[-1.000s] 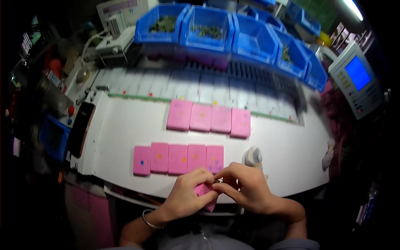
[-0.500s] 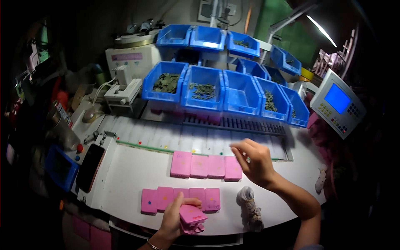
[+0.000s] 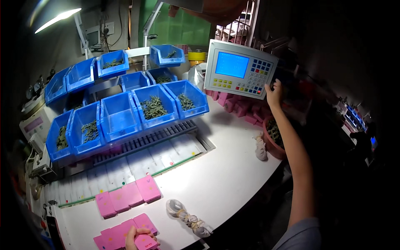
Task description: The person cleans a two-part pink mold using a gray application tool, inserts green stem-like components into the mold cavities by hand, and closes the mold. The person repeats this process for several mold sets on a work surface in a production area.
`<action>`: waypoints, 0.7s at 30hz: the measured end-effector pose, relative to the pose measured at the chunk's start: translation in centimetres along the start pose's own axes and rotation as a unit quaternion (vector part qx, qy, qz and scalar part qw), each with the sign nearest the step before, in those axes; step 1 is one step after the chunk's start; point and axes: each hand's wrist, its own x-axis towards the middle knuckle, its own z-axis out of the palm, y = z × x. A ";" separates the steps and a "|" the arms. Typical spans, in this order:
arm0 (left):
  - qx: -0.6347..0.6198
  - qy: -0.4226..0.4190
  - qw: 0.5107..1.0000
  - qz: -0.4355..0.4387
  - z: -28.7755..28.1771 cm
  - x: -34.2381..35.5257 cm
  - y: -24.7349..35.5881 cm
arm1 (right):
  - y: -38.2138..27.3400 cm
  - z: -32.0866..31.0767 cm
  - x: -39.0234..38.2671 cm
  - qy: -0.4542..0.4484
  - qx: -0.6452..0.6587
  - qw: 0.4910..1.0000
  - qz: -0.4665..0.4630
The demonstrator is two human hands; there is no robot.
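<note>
At the lower edge, my left hand (image 3: 132, 239) is closed around a pink block (image 3: 146, 242) with red handwriting on it. It is held over a lower row of pink blocks (image 3: 118, 232) lying on the table. My right hand (image 3: 274, 95) is raised at the right edge of the control panel (image 3: 239, 68), close beside its keypad. Its fingers are apart and hold nothing. Whether a fingertip touches a key, I cannot tell. The panel has a lit blue screen (image 3: 231, 64). An upper row of pink blocks (image 3: 128, 196) lies along the green-edged strip.
Blue bins (image 3: 120, 114), some with small greenish-grey pieces, stand in tiers at the back left. A tied grey cloth bundle (image 3: 188, 218) lies on the white table (image 3: 225, 166). A reddish-brown pot (image 3: 273, 148) and more pink blocks (image 3: 239, 107) are at the right.
The view has swung to the right. My right hand has gone from above the upper row of blocks to the control panel. My left hand still holds pink material near the lower row.
</note>
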 end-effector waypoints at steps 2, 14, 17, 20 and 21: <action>0.037 -0.013 0.999 0.020 0.4 0.5 -0.2 | 2.3 0.5 1.1 -0.093 0.133 0.979 0.123; 0.052 -0.022 0.998 -0.024 2.4 0.5 0.1 | 4.8 2.8 0.7 -0.104 0.144 0.966 0.186; -0.012 0.045 0.999 0.002 1.8 -1.6 -0.6 | -10.7 -0.7 -4.0 -0.061 0.175 0.978 0.097; -0.016 -0.054 0.998 0.014 0.9 -0.5 -1.2 | -22.2 -11.5 -10.3 -0.367 0.345 0.854 -0.131; -0.080 -0.139 0.987 -0.009 1.6 -0.2 -1.1 | -25.1 -16.1 -12.7 -0.471 0.490 0.731 -0.063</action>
